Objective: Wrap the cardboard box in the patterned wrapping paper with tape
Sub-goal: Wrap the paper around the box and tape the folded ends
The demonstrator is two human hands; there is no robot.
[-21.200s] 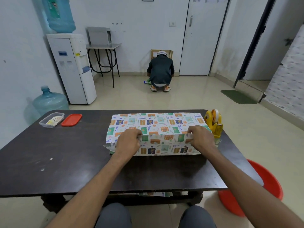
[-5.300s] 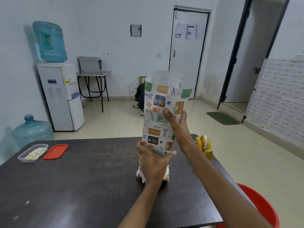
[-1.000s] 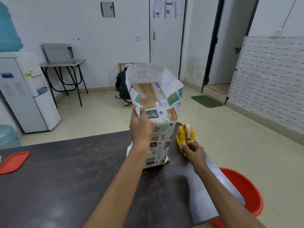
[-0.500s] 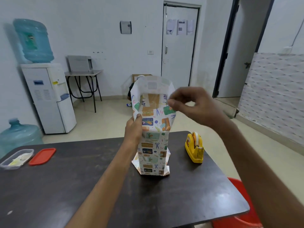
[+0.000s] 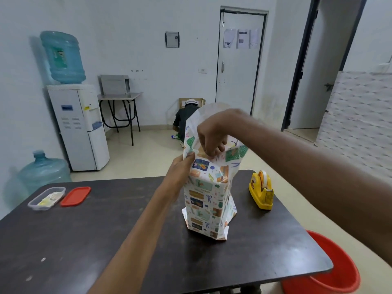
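Observation:
The box stands on end on the dark table (image 5: 106,240), wrapped round its sides in the patterned paper (image 5: 206,200). The paper's top end stands open above the box, with loose flaps. My left hand (image 5: 180,172) grips the upper left edge of the paper, thumb on the front. My right hand (image 5: 212,136) reaches over the open top with curled fingers and presses down on the front flap; a piece of tape under the fingertips cannot be made out. The yellow tape dispenser (image 5: 262,193) sits on the table to the right of the box.
A clear plastic tub (image 5: 47,198) and its red lid (image 5: 75,196) lie at the table's far left. A red bucket (image 5: 331,270) stands on the floor by the right corner. A person crouches by the far wall (image 5: 184,122). A water dispenser (image 5: 78,126) stands at the left.
My right hand went from the tape dispenser up to the box's open top and now presses on the front flap. The left hand keeps its hold on the paper's left edge.

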